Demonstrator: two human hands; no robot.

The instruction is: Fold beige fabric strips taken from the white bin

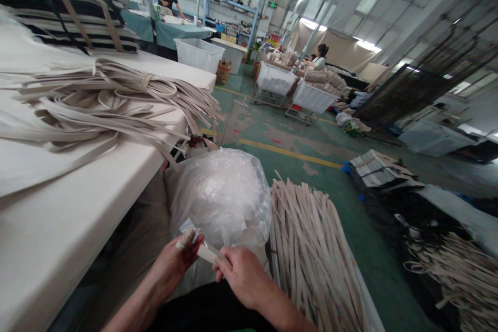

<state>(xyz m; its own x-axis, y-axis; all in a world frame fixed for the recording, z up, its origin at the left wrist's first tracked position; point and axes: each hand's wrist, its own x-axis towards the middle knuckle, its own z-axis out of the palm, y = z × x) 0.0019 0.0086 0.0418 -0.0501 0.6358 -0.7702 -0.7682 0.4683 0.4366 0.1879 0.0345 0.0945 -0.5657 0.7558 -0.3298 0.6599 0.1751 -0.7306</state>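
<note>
Low in the head view, my left hand [177, 262] and my right hand [239, 272] are both closed on a short beige strip [208, 254] held between them. A fingertip of my left hand is wrapped in pale tape. Just beyond the hands sits a clear plastic bag [223, 197] stuffed with small white pieces. To the right of it lies a thick pile of long beige strips [311, 249].
A white table [58, 228] runs along my left with a tangle of beige straps [105, 98] on it. Beyond lie a green floor with a yellow line [288, 151], white bins [198, 53], stacked bundles [379, 168] and two people working far off.
</note>
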